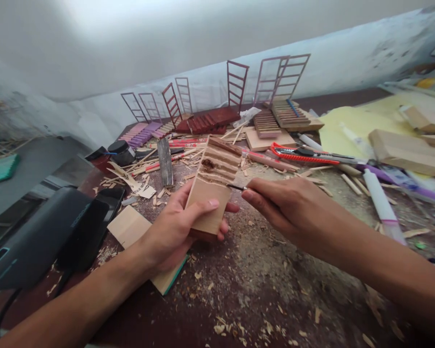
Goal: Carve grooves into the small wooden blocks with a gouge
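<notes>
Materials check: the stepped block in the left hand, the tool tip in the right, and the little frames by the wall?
Stepped block: looks like bare, unfinished wood, pale with visible grain and rough-cut steps; shavings litter the table. Tool tip: thin and dark, probably metal; the right hand hides the handle. Frames: thin sticks, likely wood, with a dark red-brown paint or stain.

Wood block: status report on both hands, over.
Left hand grips the wood block. Right hand holds a thin blade at its carved steps. Shavings litter the table.
</notes>
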Motion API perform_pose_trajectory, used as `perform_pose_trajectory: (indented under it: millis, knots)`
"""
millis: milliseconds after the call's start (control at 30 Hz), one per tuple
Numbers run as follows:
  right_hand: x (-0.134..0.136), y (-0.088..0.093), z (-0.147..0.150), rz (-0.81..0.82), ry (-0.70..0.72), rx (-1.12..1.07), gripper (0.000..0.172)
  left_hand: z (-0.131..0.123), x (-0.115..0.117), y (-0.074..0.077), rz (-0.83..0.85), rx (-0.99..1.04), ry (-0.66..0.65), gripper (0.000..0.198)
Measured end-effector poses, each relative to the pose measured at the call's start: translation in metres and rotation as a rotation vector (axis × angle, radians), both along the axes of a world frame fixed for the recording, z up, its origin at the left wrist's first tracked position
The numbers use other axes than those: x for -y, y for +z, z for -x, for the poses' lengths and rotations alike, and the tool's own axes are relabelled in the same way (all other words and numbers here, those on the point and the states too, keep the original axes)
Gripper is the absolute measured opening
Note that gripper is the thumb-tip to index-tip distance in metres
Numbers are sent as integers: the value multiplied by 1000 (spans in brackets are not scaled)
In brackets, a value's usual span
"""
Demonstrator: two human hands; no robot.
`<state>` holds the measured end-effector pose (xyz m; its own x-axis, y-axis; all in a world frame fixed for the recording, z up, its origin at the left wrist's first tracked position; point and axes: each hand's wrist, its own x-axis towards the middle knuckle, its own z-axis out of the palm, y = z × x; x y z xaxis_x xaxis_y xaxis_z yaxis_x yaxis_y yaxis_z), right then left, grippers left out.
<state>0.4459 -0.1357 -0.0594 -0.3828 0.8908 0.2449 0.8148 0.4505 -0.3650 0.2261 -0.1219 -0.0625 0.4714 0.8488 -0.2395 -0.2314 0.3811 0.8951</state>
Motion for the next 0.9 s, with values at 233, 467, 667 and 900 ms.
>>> perform_pose_trajectory:
  millis: [233, 467, 667, 900]
  knots:
    - [3, -3, 2, -49, -54, 94, 40, -4, 0, -3, -34, -56, -27, 29]
    - [18, 1, 13, -143, -159, 264, 33, -6, 4, -3, -48, -114, 3, 33]
    - [24, 3, 23, -109, -193, 265, 33, -6, 6, -3, -52, -142, 17, 39]
    - [21, -4, 20, 1, -142, 109, 34, -1, 7, -7, -134, -206, -52, 34]
